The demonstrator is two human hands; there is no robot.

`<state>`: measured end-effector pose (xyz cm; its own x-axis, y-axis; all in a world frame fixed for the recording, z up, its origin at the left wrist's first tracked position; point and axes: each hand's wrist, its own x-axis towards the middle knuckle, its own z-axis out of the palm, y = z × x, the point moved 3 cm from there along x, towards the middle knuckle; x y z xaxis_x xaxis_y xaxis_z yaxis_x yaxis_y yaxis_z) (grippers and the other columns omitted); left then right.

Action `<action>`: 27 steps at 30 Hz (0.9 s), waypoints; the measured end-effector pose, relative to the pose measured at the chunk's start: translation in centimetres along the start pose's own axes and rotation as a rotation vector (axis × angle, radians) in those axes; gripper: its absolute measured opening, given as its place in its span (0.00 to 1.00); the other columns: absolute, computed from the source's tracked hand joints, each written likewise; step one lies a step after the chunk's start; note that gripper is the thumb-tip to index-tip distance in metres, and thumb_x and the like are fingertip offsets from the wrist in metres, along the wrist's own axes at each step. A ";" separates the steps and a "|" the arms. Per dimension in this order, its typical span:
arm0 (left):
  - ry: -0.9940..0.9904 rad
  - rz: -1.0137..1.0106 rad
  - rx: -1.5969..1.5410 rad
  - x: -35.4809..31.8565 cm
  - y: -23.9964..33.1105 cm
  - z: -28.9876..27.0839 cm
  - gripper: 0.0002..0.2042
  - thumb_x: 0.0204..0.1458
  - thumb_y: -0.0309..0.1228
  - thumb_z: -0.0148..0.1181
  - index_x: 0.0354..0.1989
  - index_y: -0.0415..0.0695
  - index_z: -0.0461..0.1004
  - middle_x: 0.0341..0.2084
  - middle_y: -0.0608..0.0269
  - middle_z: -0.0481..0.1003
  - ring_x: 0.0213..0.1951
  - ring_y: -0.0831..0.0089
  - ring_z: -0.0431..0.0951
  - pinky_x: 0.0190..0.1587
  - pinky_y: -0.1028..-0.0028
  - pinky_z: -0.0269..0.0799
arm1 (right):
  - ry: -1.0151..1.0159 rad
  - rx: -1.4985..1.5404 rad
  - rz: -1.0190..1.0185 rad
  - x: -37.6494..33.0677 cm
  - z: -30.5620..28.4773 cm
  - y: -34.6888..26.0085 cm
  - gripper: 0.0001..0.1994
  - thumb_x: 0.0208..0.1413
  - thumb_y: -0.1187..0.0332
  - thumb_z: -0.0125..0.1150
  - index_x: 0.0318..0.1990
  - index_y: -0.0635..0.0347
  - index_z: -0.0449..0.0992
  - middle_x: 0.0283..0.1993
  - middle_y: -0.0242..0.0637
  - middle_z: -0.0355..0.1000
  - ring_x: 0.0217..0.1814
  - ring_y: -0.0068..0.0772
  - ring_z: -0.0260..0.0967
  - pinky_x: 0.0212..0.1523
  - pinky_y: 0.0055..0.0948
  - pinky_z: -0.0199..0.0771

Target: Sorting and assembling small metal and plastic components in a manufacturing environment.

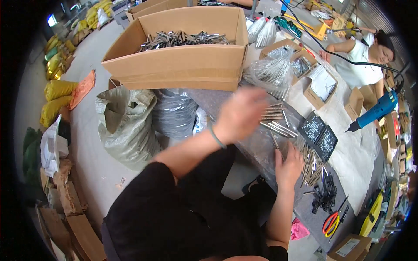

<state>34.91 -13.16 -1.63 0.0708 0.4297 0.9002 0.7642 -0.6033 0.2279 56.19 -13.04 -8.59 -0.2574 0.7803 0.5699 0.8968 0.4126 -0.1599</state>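
My left hand [243,114] is smeared by motion above the table, just left of a row of silver metal rods [272,115]; its fingers are too blurred to read. Lower right, my right hand [289,168] is closed with a slim metal rod [274,141] between thumb and fingers. More loose rods [280,129] lie just beyond it, and a heap of thin rods [310,167] spreads to its right. Beside these sits a black two-part tray [314,128] filled with small silver pieces. Small black parts [325,195] are piled nearer me.
A large cardboard box [174,74] of metal pieces stands at the back left. A woven sack [126,130] is below it. Clear plastic bags [272,71] and small boxes [321,87] line the back. A blue power screwdriver [376,111] hangs right. Scissors [332,224] lie near. A co-worker [357,56] sits opposite.
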 end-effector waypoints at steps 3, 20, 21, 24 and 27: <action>0.128 0.129 0.239 5.6 -5.0 -6.6 0.08 0.42 0.22 0.56 0.34 0.39 0.73 0.35 0.54 0.72 0.36 0.58 0.73 0.37 0.67 0.69 | -0.004 0.150 0.039 0.3 -1.6 0.6 0.16 0.47 0.67 0.58 0.44 0.63 0.70 0.41 0.43 0.70 0.43 0.46 0.66 0.45 0.37 0.64; -0.757 -0.250 0.749 0.2 -14.5 13.0 0.10 0.42 0.26 0.52 0.35 0.44 0.70 0.42 0.57 0.69 0.48 0.62 0.67 0.45 0.64 0.67 | -0.224 0.166 -0.241 16.5 12.7 -2.6 0.16 0.45 0.75 0.47 0.43 0.55 0.70 0.45 0.37 0.67 0.46 0.42 0.66 0.40 0.38 0.70; -0.767 -0.259 0.726 0.3 -15.0 13.0 0.10 0.46 0.29 0.49 0.37 0.44 0.70 0.43 0.57 0.66 0.48 0.63 0.65 0.43 0.60 0.67 | -0.223 0.124 -0.208 16.8 13.1 -2.7 0.13 0.45 0.75 0.47 0.40 0.55 0.70 0.42 0.37 0.67 0.45 0.41 0.67 0.39 0.38 0.71; -0.563 -0.273 0.590 1.1 -15.5 13.1 0.12 0.44 0.26 0.50 0.40 0.41 0.68 0.49 0.54 0.62 0.52 0.60 0.62 0.47 0.56 0.65 | -0.132 0.088 -0.171 17.9 13.0 -1.4 0.09 0.44 0.74 0.48 0.34 0.56 0.71 0.37 0.37 0.66 0.41 0.41 0.67 0.36 0.38 0.71; -0.466 -0.451 0.490 2.5 -15.9 13.3 0.31 0.38 0.35 0.62 0.53 0.40 0.58 0.57 0.46 0.53 0.59 0.53 0.52 0.55 0.57 0.57 | -0.025 0.080 -0.200 18.8 11.4 1.0 0.06 0.43 0.74 0.49 0.30 0.57 0.71 0.35 0.38 0.66 0.39 0.41 0.66 0.35 0.37 0.70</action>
<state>31.45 6.45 -7.98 -0.1336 0.8621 0.4889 0.9691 0.0105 0.2463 48.13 7.36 -7.22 -0.4370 0.6906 0.5763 0.7961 0.5952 -0.1096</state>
